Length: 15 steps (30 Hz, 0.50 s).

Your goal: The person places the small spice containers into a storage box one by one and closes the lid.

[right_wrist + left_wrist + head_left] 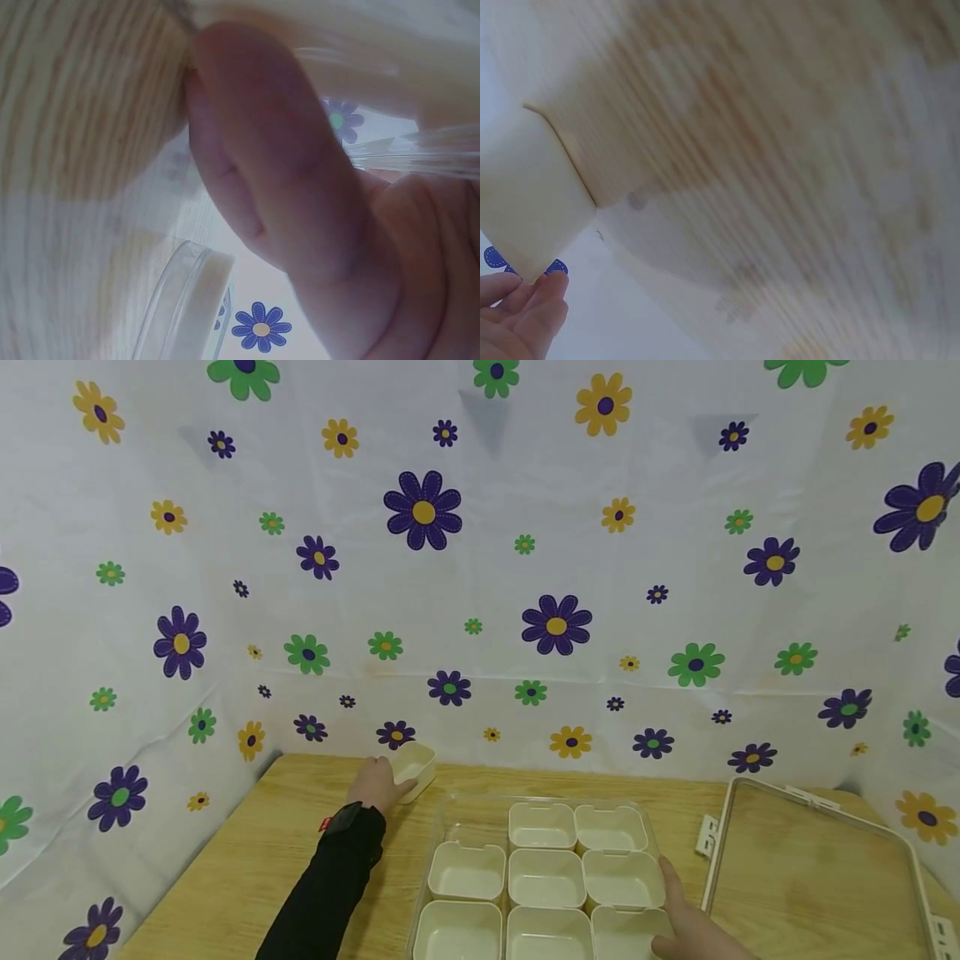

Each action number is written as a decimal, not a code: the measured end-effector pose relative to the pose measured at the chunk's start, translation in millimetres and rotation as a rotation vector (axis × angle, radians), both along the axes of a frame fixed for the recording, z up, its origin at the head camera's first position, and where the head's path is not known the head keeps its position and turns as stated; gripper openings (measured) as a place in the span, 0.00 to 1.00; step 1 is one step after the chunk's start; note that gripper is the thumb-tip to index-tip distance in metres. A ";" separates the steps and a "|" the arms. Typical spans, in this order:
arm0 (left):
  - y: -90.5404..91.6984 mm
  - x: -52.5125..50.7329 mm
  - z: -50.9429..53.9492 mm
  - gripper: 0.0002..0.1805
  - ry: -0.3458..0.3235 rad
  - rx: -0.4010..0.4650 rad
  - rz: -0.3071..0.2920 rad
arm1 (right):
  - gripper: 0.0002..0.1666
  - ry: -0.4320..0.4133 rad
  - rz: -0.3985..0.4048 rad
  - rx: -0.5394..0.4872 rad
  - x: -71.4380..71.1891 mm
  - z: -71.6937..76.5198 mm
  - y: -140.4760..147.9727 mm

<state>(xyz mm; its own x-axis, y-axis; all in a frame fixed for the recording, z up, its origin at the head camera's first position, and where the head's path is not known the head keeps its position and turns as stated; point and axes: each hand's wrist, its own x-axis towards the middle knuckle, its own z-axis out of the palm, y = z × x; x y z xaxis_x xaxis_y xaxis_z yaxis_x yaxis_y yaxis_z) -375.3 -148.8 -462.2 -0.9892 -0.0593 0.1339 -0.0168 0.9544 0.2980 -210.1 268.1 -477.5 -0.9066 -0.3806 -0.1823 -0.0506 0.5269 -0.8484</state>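
Note:
My left hand (pixel 375 785) pinches a small cream plastic bin (pixel 415 768) by its near left rim, at the back of the table. From the left wrist view, the fingertips are at the lower edge of that bin (pixel 536 187). A clear plastic box (pixel 468 818) in front of me holds several matching cream bins (pixel 546 878) set in rows. At the box's right side is my right hand (pixel 690 918), its thumb over the front right bin and its fingers along the outer wall. The right wrist view shows this hand (pixel 300 172) close up, partly hiding the clear wall.
A clear lid (pixel 810 868) with white side latches (pixel 707 837) lies on the right of the wooden table (pixel 247 860). A white cloth with printed flowers (pixel 480 568) hangs right behind the table and along both sides.

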 end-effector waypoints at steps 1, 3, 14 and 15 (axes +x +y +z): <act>0.2 0.1 0.3 0.34 0.000 0.008 0.001 | 0.58 -0.002 0.001 -0.001 0.0 0.4 -0.1; 0.5 0.3 0.5 0.34 0.003 0.019 0.005 | 0.58 -0.015 -0.005 -0.001 0.3 1.3 -0.5; 5.6 5.1 7.2 0.35 0.024 0.055 -0.009 | 0.57 0.048 -0.008 0.053 2.4 0.6 -1.4; 6.8 5.6 9.3 0.35 0.028 0.053 -0.015 | 0.57 0.054 -0.008 0.059 3.0 1.2 -1.4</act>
